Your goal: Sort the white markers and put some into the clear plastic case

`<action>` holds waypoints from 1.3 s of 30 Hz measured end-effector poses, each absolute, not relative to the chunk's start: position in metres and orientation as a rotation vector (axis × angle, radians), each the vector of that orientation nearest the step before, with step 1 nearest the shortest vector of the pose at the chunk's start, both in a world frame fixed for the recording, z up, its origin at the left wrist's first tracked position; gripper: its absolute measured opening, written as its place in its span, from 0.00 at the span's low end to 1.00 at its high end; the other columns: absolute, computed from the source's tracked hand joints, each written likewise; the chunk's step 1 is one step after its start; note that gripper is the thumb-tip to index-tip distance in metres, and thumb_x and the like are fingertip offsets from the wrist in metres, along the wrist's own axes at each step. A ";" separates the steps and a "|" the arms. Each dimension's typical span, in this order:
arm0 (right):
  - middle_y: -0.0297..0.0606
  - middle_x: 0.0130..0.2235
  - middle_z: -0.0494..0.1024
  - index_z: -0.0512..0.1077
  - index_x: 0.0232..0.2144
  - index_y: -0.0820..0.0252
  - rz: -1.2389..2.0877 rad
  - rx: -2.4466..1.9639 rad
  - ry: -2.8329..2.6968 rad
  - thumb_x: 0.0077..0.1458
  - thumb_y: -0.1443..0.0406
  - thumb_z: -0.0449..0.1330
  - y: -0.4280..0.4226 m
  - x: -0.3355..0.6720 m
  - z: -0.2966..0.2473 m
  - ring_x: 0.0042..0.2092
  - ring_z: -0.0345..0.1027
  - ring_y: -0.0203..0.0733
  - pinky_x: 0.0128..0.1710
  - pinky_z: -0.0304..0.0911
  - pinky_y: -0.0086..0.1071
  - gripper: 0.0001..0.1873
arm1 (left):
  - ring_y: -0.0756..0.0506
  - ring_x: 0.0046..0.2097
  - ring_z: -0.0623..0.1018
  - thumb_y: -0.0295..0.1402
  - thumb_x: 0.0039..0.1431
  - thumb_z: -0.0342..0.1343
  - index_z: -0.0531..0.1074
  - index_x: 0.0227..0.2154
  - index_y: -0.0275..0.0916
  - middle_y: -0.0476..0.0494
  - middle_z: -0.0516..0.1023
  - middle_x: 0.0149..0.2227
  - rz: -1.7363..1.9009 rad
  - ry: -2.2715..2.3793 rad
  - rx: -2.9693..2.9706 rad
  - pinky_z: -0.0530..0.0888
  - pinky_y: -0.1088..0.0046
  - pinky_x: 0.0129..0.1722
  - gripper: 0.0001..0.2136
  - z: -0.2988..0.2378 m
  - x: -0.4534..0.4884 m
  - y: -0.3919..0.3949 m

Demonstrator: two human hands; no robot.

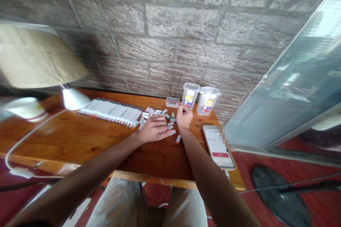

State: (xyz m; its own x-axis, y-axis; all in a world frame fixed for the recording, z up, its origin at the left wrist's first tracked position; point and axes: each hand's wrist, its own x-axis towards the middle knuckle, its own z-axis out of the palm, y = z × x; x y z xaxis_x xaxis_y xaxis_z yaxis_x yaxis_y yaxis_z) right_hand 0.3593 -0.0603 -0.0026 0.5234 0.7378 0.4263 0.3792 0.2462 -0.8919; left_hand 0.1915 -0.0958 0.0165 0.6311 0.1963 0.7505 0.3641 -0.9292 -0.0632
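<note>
My left hand (154, 128) lies spread over a heap of short white marker caps (167, 116), some with green or orange ends, and hides part of them. To its right, my right hand (184, 116) is closed in front of a clear plastic container (191, 90); what its fingers hold, if anything, is hidden. A single cap with an orange end (178, 139) lies apart, nearer the table's front. Left of the heap, a long row of white markers (114, 111) lies side by side.
A second clear container (209, 99) and a small clear lid (172, 102) are near the wall. A phone (217, 145) lies at the right table edge. On the left are a lamp (39, 56), a white cup (25, 109) and a white cable (29, 131).
</note>
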 end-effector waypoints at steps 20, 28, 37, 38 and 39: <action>0.36 0.23 0.79 0.67 0.26 0.59 1.589 -1.641 -1.665 0.25 0.59 0.80 -0.107 0.405 0.050 0.25 0.76 0.43 0.22 0.71 0.31 0.29 | 0.47 0.28 0.77 0.42 0.73 0.41 0.71 0.16 0.42 0.46 0.77 0.20 -1.853 -1.224 -2.226 0.72 0.68 0.38 0.29 0.023 0.105 -0.053; 0.32 0.21 0.76 0.65 0.24 0.55 1.016 -1.418 -1.324 0.38 0.46 0.74 -0.077 0.380 0.012 0.23 0.72 0.40 0.22 0.69 0.33 0.27 | 0.48 0.28 0.79 0.45 0.72 0.42 0.73 0.17 0.41 0.46 0.78 0.21 -1.899 -1.272 -2.277 0.72 0.70 0.37 0.29 0.023 0.107 -0.052; 0.30 0.17 0.65 0.63 0.18 0.56 0.483 -1.305 -1.421 0.54 0.40 0.58 -0.071 0.366 -0.005 0.21 0.58 0.34 0.24 0.55 0.31 0.29 | 0.48 0.27 0.80 0.48 0.72 0.39 0.73 0.16 0.41 0.47 0.78 0.20 -1.855 -1.229 -2.483 0.73 0.70 0.35 0.32 0.019 0.122 -0.058; 0.30 0.17 0.65 0.63 0.18 0.56 0.464 -1.315 -1.416 0.54 0.40 0.58 -0.069 0.368 -0.006 0.22 0.57 0.34 0.24 0.54 0.31 0.30 | 0.48 0.27 0.80 0.48 0.72 0.38 0.73 0.16 0.41 0.47 0.78 0.20 -1.864 -1.240 -2.473 0.73 0.70 0.35 0.32 0.019 0.121 -0.058; 0.30 0.17 0.65 0.63 0.17 0.56 0.454 -1.323 -1.408 0.54 0.40 0.58 -0.068 0.370 -0.007 0.22 0.56 0.34 0.25 0.53 0.31 0.30 | 0.48 0.27 0.80 0.48 0.72 0.37 0.73 0.16 0.41 0.47 0.78 0.20 -1.873 -1.257 -2.460 0.73 0.70 0.35 0.33 0.020 0.120 -0.058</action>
